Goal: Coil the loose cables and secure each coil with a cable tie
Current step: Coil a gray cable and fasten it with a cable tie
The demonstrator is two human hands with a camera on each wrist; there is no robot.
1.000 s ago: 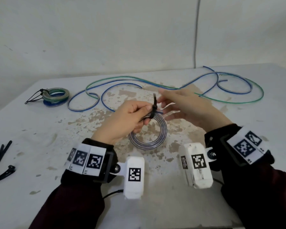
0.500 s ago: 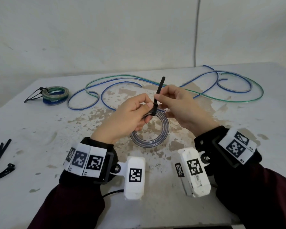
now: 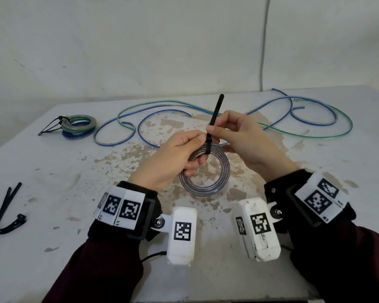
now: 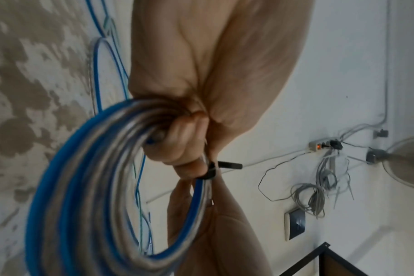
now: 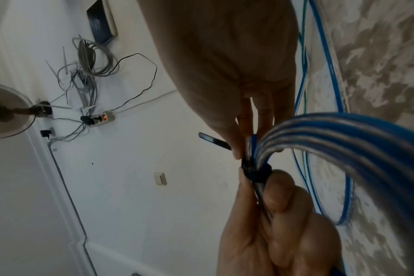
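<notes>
The blue-and-clear coil (image 3: 206, 171) hangs above the middle of the table (image 3: 53, 171) — gripped at its top by the left hand (image 3: 171, 160), fingers curled round the strands. The right hand (image 3: 245, 138) pinches the black cable tie (image 3: 213, 115) just above the coil. Beyond the coil lie loose cables (image 3: 271, 119); far left of it, a tied coil (image 3: 79, 126) — spare ties (image 3: 6, 211) lie near the table's left edge.
</notes>
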